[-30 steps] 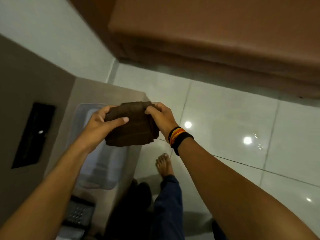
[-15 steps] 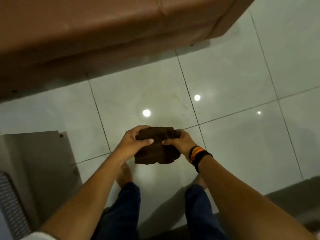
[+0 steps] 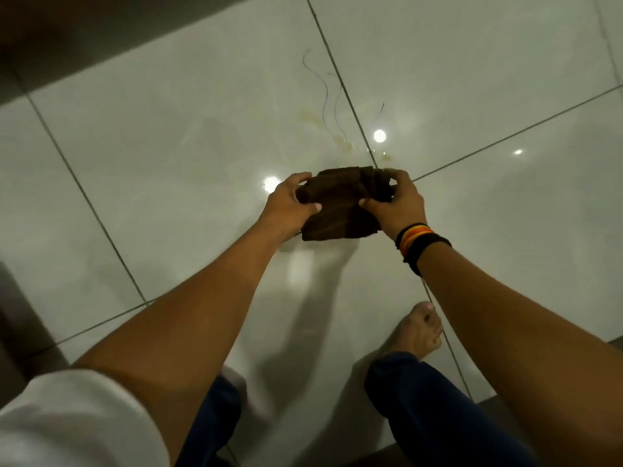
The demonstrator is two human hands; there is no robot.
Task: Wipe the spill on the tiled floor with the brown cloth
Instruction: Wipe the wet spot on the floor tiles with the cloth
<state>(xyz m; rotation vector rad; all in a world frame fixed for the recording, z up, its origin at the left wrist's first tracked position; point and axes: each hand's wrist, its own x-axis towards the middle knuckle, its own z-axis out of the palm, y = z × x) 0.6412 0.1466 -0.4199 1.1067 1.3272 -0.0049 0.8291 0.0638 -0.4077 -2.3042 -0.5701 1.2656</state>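
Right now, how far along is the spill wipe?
Done: the folded brown cloth is picked up, gripped by the left hand and the right hand.
In hand: it is held above the tiled floor, just short of the spill.
Left: the yellowish spill along the grout line is unwiped; the cloth has not reached it.

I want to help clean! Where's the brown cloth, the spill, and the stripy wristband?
brown cloth (image 3: 340,210): head view, middle of the folded fabric between both hands.
spill (image 3: 344,143): head view, yellowish streak on the tile.
wristband (image 3: 416,239): head view, striped bands on the right wrist.
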